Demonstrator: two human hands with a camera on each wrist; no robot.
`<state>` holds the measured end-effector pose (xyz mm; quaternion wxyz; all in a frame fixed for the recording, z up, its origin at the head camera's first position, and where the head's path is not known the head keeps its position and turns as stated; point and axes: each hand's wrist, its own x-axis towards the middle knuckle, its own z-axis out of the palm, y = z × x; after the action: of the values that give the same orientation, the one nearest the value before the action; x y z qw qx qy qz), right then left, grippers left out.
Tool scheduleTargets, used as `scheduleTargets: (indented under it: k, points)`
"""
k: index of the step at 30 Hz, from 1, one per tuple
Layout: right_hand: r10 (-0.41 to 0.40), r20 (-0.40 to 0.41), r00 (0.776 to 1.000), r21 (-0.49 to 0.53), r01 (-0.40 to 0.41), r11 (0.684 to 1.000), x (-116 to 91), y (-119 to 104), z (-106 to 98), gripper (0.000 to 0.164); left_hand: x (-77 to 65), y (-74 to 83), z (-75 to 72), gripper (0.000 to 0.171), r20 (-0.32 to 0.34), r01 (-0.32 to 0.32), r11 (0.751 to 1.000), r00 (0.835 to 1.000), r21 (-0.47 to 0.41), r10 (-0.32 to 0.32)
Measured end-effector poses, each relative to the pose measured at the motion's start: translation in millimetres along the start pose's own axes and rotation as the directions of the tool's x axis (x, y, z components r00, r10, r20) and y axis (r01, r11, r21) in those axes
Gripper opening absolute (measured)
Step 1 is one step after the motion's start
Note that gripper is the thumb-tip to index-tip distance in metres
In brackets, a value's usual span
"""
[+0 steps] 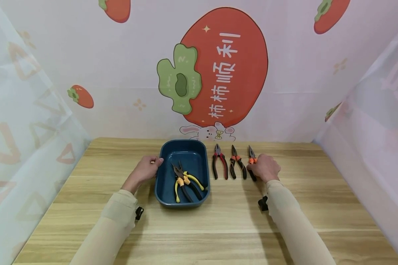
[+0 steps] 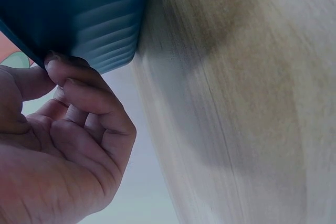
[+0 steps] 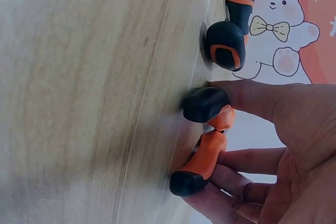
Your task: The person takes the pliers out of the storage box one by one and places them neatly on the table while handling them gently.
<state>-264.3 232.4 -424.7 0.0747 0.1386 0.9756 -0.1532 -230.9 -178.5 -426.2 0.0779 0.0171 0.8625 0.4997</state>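
My left hand [image 1: 146, 170] pinches the left rim of a dark blue tray [image 1: 164, 186] between thumb and fingers. Inside the tray lie pliers [image 1: 183, 180] with yellow and black handles, overlapping one another. At the right, my right hand [image 1: 266, 167] grips needle-nose pliers [image 1: 251, 154] with orange and black handles, jaws pointing to the back wall. The right wrist view shows the thumb on one handle and the fingers round the other handle [image 3: 207, 156]; both handle ends are close to the tabletop.
Between tray and right hand lie red-and-black pliers [image 1: 218, 156] and black-and-orange needle-nose pliers [image 1: 234, 152], side by side. The wooden table [image 1: 202, 235] ends at a printed back wall [image 1: 295, 110], with white sheeting on both sides.
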Motion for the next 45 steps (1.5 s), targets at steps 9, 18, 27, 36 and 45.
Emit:
scheduleTargets:
  k: [9,18,27,36,45]
  points:
    - [0.002,-0.011,1.0,0.004,-0.002,1.0,1.4,-0.5,0.9,0.044,-0.9,0.4,-1.9,0.037,-0.002,-0.003,1.0,1.0,-0.002,0.003]
    - [0.0,-0.017,1.0,0.004,0.0,1.0,1.2,-0.1,1.6,0.044,-0.1,-1.6,-0.9,0.036,0.004,0.004,1.0,1.0,0.004,-0.004]
    - [-0.004,-0.033,0.999,0.016,0.004,1.0,1.4,0.4,2.1,0.045,-0.1,-0.5,-1.2,0.036,0.007,0.016,1.0,1.0,0.0,-0.016]
    - [0.01,-0.022,1.0,0.017,-0.01,1.0,3.1,-1.0,3.5,0.043,-0.8,0.0,-1.8,0.036,0.004,0.005,1.0,1.0,0.01,-0.005]
    - [0.012,-0.019,1.0,0.018,-0.012,1.0,6.3,-2.5,4.7,0.042,0.1,-1.0,-1.2,0.036,0.008,0.005,1.0,1.0,0.022,-0.006]
